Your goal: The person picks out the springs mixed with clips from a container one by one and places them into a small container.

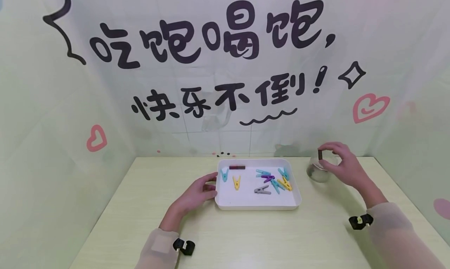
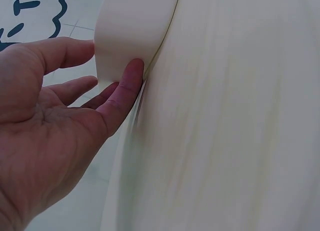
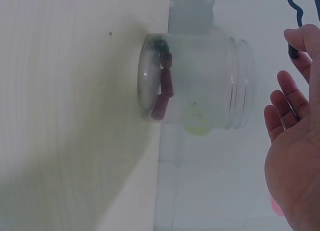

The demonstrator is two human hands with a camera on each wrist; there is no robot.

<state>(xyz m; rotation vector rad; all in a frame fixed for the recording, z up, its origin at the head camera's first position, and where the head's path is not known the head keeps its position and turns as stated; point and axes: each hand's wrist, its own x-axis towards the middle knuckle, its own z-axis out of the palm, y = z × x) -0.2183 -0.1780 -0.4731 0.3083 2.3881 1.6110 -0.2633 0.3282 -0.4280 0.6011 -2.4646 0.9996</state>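
Observation:
My right hand (image 1: 346, 167) pinches a small dark ribbed cylinder (image 1: 320, 155) between thumb and fingertips, above a clear jar (image 3: 200, 81). Upright on the table, the jar has several reddish-brown ribbed pieces (image 3: 166, 82) at its bottom. At the left end of a white tray (image 1: 258, 207), the fingertips of my left hand (image 1: 197, 192) touch the outer wall. Inside the tray lie a dark and reddish ribbed stick (image 1: 237, 167), a teal clothespin (image 1: 224, 175), a yellow clothespin (image 1: 236, 182) and a grey clothespin (image 1: 262, 189). More teal, yellow and purple clothespins cluster at its right side.
A pale wood-grain table (image 1: 246, 237) carries the tray and jar. Behind it hangs a white printed backdrop (image 1: 225, 140) with black lettering and pink hearts, and similar sheets flank both sides. Each wrist wears a black clip-like mount (image 1: 361, 221).

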